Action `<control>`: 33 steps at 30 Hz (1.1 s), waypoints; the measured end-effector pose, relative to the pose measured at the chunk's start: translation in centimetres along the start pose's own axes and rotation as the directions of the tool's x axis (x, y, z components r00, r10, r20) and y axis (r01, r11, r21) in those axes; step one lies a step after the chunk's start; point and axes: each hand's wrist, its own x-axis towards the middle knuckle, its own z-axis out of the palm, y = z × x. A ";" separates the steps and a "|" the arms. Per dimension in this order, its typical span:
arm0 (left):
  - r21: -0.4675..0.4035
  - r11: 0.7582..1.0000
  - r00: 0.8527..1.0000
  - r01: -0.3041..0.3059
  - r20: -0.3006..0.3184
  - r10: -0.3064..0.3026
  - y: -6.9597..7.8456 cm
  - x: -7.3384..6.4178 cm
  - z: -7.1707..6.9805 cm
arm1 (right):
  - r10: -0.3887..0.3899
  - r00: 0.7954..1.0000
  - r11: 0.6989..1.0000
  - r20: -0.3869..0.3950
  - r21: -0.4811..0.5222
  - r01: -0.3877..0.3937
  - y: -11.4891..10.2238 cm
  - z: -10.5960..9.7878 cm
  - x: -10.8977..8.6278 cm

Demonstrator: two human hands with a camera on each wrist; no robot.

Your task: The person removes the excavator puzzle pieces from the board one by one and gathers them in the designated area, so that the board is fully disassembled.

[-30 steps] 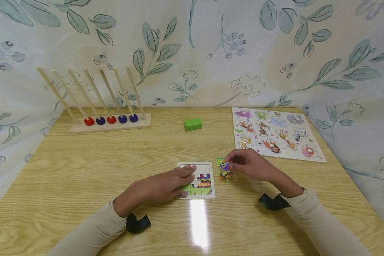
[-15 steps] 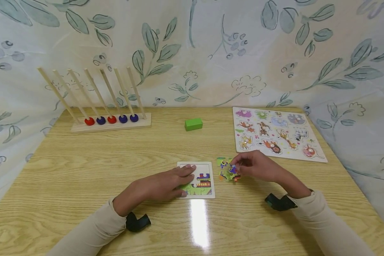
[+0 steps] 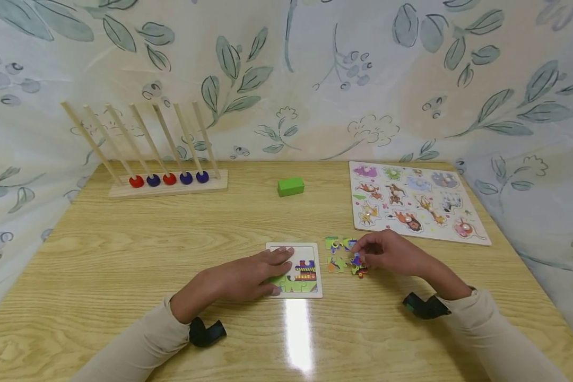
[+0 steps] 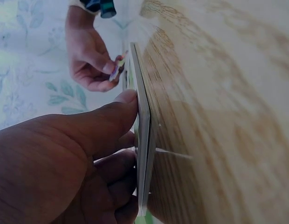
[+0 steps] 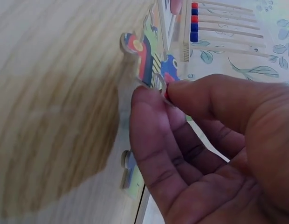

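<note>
My left hand (image 3: 245, 276) rests on a small jigsaw board (image 3: 319, 278), its fingers laid across the left half. Several joined pieces (image 3: 305, 273) show a colourful vehicle and green ground in the board; the rest is bare white or under the hand. Thumb and fingers of my right hand (image 3: 391, 254) pinch a jigsaw piece (image 5: 145, 58) with a wheel and purple parts, just right of the board. Beside it lie loose jigsaw pieces (image 3: 336, 264), partly overlapped by the right hand's fingers. In the left wrist view the left thumb (image 4: 123, 100) touches the board's edge.
A white animal peg puzzle (image 3: 439, 228) lies at the back right, close behind the right hand. At the back centre sits a green block (image 3: 291, 187). A wooden peg stand (image 3: 215, 183) with red and blue beads stands at the back left.
The right hand has moved to the right with the jigsaw piece, uncovering more of the loose pieces. My left hand stays on the board.
</note>
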 end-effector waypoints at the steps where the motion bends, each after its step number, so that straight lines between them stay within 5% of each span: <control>1: -0.001 1.000 1.000 0.003 0.001 -0.003 0.0 0.0 0.0 | -0.001 1.000 1.000 -0.002 -0.009 0.001 0.0 0.0 0.0; 23: -0.019 0.999 0.999 0.036 -0.003 -0.036 0.1 -0.1 0.1 | -0.006 0.994 0.975 -0.110 -0.221 -0.019 -0.5 0.5 0.9; 33: -0.014 0.998 0.999 0.054 -0.010 -0.054 0.1 0.1 0.3 | 0.003 0.990 0.974 -0.139 -0.225 -0.035 -1.2 0.9 1.2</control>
